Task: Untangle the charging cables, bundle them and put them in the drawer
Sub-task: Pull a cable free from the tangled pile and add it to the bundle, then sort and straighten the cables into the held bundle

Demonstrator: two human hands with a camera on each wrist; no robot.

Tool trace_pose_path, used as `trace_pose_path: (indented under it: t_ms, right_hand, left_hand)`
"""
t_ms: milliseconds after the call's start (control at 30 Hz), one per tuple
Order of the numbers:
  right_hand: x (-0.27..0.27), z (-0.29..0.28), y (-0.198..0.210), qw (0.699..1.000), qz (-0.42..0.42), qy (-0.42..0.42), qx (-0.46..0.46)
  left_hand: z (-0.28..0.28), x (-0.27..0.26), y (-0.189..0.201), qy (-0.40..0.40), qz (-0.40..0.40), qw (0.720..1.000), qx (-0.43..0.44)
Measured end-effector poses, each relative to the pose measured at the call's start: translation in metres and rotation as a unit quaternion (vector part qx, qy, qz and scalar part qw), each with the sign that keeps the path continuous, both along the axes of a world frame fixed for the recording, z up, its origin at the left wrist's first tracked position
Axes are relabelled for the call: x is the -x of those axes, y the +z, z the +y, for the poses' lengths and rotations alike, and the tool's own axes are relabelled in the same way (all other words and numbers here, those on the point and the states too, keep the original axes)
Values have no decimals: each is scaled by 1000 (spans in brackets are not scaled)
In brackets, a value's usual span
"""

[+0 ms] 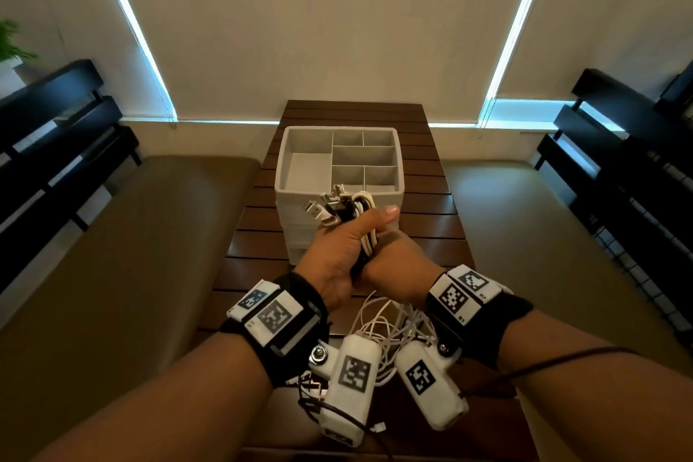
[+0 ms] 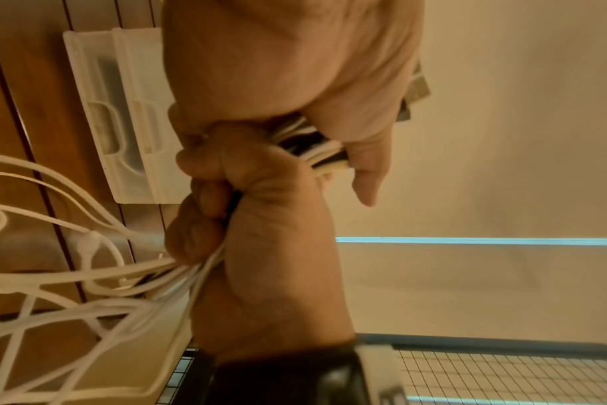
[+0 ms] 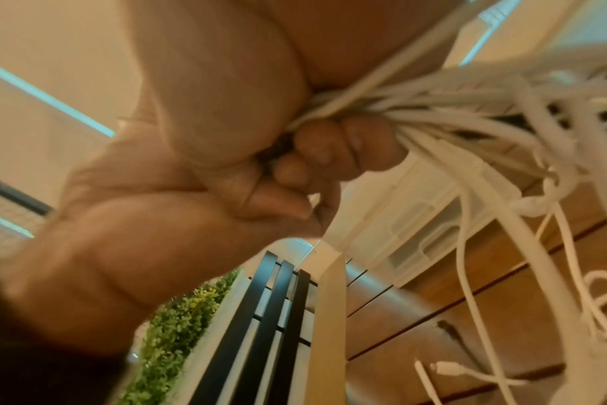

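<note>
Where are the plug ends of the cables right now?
In the head view the plug ends stick up out of the left hand, centre frame, just in front of the white organiser; the right hand grips the same cables directly below.

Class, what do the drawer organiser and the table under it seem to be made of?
Drawer organiser: probably plastic, matte pale grey, with thin moulded dividers and translucent drawer fronts in the wrist views. Table: looks like dark brown wood, slatted, with a slight sheen.

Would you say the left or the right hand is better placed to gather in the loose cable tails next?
Probably the right hand: it grips the cables lower down, nearest the loose tails. The left hand grips just below the plugs, anchoring the bundle.
</note>
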State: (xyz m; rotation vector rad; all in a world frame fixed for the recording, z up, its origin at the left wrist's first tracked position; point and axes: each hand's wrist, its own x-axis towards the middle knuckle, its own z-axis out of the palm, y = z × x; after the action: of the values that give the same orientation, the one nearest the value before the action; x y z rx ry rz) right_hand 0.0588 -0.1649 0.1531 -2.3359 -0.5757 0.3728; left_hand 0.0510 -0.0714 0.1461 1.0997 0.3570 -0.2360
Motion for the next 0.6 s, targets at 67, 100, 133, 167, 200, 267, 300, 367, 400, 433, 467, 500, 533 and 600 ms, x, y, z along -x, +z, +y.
trace_pose_path:
  t_ms: [67, 100, 133, 167, 200, 267, 300, 367, 400, 433, 467, 500, 533, 600]
  right_hand:
    - [-2, -1, 2, 998, -51, -8, 32]
    - [-2, 0, 2, 996, -60, -11, 69]
    - [-1, 2, 0, 992, -67, -13, 105]
    - [-1, 4, -1, 988, -77, -14, 134]
    - [0, 6, -2, 984, -89, -21, 153]
    - [0, 10, -1, 981, -107, -41, 155]
    - [1, 12, 2, 980, -117, -40, 156]
    - [1, 12, 6, 977, -143, -17, 156]
    - [2, 11, 9, 979, -142, -6, 149]
    - [4, 11, 14, 982, -132, -2, 132]
    - [4, 10, 16, 987, -113, -1, 117]
    - [4, 9, 17, 990, -93, 2, 110]
    - [1, 9, 16, 991, -68, 0, 112]
    - [-5, 4, 13, 995, -4, -20, 102]
  left_hand:
    - [-5, 4, 4, 39, 26, 999, 11]
    - [-8, 4, 5, 64, 37, 997, 11]
    - [-10, 4, 6, 82, 47, 996, 5]
    - [-11, 3, 6, 95, 62, 994, 6]
    - [-11, 1, 6, 106, 72, 992, 10]
    - [-8, -3, 4, 132, 79, 988, 26]
    - [-7, -5, 2, 144, 78, 986, 30]
    - [-2, -8, 0, 146, 69, 986, 35]
    - [-1, -8, 0, 135, 61, 988, 42]
    - [0, -8, 0, 120, 55, 990, 51]
    - [1, -8, 1, 104, 46, 992, 61]
    - [2, -8, 3, 95, 39, 992, 72]
    - [3, -9, 3, 89, 29, 992, 79]
    - [5, -12, 2, 87, 8, 992, 89]
